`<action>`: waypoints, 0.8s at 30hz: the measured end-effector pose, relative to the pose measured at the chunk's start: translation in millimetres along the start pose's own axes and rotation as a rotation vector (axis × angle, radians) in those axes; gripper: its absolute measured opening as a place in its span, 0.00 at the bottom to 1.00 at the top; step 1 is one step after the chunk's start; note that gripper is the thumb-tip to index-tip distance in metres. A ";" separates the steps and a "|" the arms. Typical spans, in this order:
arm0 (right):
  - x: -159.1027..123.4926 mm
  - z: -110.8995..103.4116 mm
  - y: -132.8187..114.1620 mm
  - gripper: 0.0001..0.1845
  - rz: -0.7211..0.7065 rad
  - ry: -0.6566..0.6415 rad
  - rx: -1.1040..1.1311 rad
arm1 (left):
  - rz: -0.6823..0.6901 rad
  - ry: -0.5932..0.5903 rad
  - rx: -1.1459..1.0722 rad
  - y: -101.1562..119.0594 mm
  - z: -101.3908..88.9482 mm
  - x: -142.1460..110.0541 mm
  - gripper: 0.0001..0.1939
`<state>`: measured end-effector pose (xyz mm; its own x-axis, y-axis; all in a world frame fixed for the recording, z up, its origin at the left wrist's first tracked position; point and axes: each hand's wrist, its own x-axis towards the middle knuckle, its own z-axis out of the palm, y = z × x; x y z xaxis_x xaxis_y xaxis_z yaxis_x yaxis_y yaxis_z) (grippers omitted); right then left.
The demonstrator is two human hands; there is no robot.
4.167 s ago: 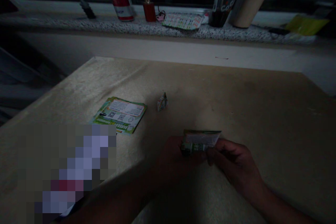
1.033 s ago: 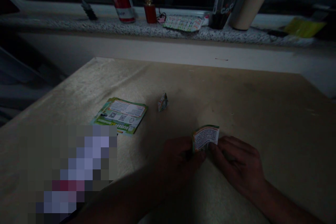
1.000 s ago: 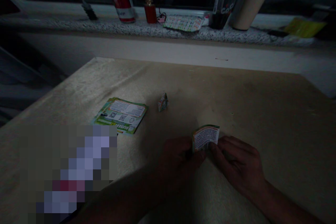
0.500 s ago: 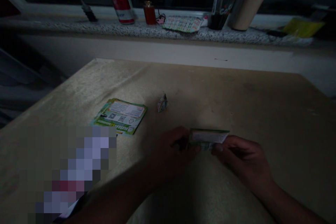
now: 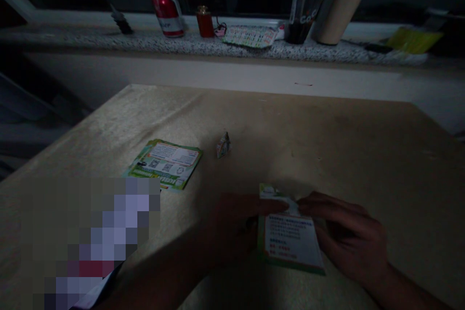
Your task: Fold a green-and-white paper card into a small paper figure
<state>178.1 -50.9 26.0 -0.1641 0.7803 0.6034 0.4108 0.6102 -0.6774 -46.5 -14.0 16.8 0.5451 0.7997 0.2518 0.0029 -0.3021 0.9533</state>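
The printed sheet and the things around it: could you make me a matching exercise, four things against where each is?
Things:
1. printed sheet
2. leaflet pile
3. small folded piece
4. white-lidded cup

Places:
A. standing on the windowsill
B. on the table, just right of the pile
C. touched by the left hand and right hand
D. lying flat, leftmost of the four

Pairs: 1-C, 2-D, 3-B, 4-A

Lidded cup (image 5: pixel 298 24): pale lettering, "CoC" legible. Leaflet stack (image 5: pixel 171 155): two square QR-type codes; print too blurred to read. Held leaflet (image 5: pixel 290 238): printed lines, illegible. Red can (image 5: pixel 165 8): label lettering, unreadable.
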 end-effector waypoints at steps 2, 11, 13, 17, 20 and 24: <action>1.3 -1.0 -1.0 0.16 -0.066 -0.020 -0.021 | 0.032 0.007 -0.045 -2.1 1.0 -0.7 0.13; 3.1 -1.8 0.4 0.11 -0.179 -0.072 0.020 | 0.086 -0.007 -0.054 -2.4 -1.1 -4.3 0.15; 2.1 -1.3 0.4 0.10 -0.164 -0.071 0.039 | 0.131 0.025 -0.035 -1.6 -0.9 -4.2 0.15; 1.7 0.1 -1.6 0.10 -0.108 -0.074 0.093 | 0.146 0.052 -0.009 0.8 -1.0 -3.4 0.11; 1.4 1.7 -2.5 0.10 -0.066 -0.073 0.146 | 0.165 0.087 -0.003 5.1 -0.9 -1.4 0.08; 1.0 4.1 -3.6 0.13 -0.016 -0.052 0.191 | 0.168 0.158 0.033 9.0 0.0 -0.3 0.05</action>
<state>172.8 -51.7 27.3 -0.2171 0.7734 0.5956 0.2306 0.6336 -0.7385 -46.6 -16.9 25.3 0.4024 0.8074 0.4316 -0.0478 -0.4523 0.8906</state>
